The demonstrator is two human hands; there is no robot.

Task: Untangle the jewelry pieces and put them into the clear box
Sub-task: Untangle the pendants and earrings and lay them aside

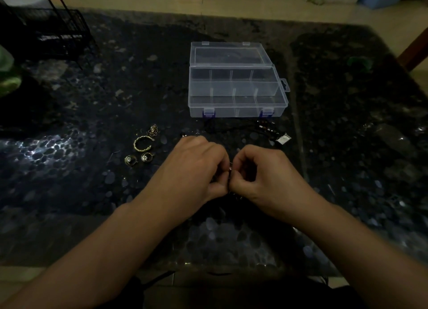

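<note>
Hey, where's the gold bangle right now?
In the head view, the gold bangle lies on the dark table, left of the left hand, just above two round earrings and below-left of the clear box.

The organizer box [236, 86] was made of clear, smooth plastic, with blue plastic latches [209, 113] at its front. The table [347, 123] was topped by a dark, glossy, pebble-patterned surface on which light was reflected. A twisted open bangle [142, 143] and two round earrings [139, 158] were seen in shiny gold-toned metal. A small pendant [283, 139] was finished in bright silvery metal.
</note>
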